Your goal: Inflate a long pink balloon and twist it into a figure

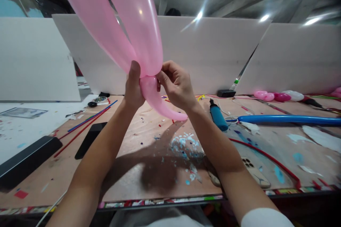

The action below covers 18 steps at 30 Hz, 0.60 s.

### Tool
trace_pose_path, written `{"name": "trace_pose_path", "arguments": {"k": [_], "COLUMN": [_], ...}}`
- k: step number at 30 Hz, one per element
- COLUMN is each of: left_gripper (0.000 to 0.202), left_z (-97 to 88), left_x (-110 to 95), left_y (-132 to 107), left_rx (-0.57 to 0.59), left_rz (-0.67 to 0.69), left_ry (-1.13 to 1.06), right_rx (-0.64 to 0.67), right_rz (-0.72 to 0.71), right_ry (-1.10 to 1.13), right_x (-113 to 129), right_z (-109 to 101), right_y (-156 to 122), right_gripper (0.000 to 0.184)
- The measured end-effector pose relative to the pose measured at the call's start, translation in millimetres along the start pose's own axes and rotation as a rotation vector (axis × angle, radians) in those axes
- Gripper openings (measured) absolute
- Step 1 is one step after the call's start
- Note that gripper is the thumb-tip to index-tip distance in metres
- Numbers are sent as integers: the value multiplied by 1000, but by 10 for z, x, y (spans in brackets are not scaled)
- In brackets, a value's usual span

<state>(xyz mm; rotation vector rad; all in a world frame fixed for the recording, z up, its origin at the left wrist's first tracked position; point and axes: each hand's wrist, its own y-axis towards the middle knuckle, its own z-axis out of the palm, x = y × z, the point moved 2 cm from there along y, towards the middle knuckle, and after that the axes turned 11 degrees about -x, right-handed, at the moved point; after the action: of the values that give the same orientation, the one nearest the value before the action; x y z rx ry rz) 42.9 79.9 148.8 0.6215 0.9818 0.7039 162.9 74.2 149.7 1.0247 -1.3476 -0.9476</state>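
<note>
A long pink balloon (pixel 145 25) rises from my hands out of the top of the view, two inflated lengths side by side. At their lower end is a narrow pinch, and below it a short tapering tail (pixel 157 103) curves down to the right. My left hand (pixel 134 87) is wrapped round the balloon at this pinch, thumb up along its left side. On the right side my right hand (pixel 177 83) pinches at the same joint with thumb and bent fingers; part of its grip is hidden behind the balloon.
On the wooden table (pixel 128 177) lie a blue hand pump (pixel 218 115), a long blue balloon (pixel 287 120), a phone (pixel 255 173), black boxes (pixel 32 159) and thin uninflated balloons (pixel 82 131). White panels (pixel 202 53) stand along the back. Pink and white balloons (pixel 282 96) rest at far right.
</note>
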Motion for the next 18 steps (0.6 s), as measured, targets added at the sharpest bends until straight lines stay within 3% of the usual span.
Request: {"name": "trace_pose_path", "arguments": {"k": [4,8,13,18], "left_gripper": [73,70,56,53], "left_z": [-31,-29,14,148], "left_x": [-11,19,34,-14], "left_y": [30,65,26,-111], "left_rx": [19,-21,-189,-135], "left_rz": [-88,-58,80,199], "left_ry": [31,65,97,103], "right_rx": [-59,-137,-265,-316], "right_rz": [-186,-338,-374,-301], "right_ry": [-187,-312,-358,-370], "right_x": [18,46,27,10], "right_z": [-16,2,14,-11], "right_y": [-16,-67,-76,-54], "right_gripper": [20,16,14,14]}}
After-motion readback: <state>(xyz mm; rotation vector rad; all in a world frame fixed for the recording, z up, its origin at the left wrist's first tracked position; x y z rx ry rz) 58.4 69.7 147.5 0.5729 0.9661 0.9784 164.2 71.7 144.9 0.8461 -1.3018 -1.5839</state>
